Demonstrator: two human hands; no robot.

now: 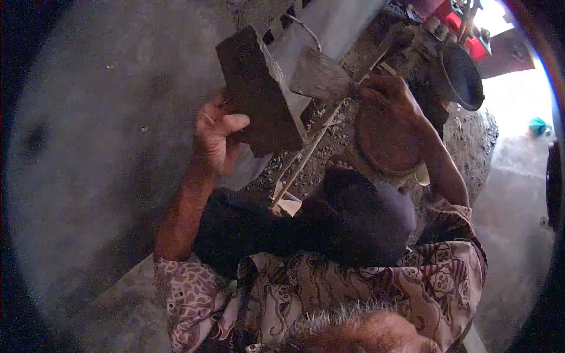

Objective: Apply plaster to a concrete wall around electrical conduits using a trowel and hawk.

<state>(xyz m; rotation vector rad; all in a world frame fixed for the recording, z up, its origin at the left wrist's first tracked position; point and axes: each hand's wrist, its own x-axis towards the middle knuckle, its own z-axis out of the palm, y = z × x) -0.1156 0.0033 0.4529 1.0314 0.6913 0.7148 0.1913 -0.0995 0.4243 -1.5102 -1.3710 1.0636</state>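
Observation:
My left hand [218,132] is closed round the side of a dark, rectangular brick [256,88], thumb across its face. The brick is tilted, and a paler, rough edge runs down its right side. At the right, my right hand [391,94] is closed at the narrow end of a flat, grey-brown trowel [322,73]. The trowel's broad blade points left and lies close to the brick's pale edge; I cannot tell whether they touch. My right fingers partly hide the handle.
A round reddish basin [388,138] lies below my right hand. Thin wooden poles [309,156] cross the rubble-strewn ground [318,170] near my foot [341,162]. A dark bucket [462,76] stands far right, near red objects [477,47]. Grey floor [106,147] spreads to the left.

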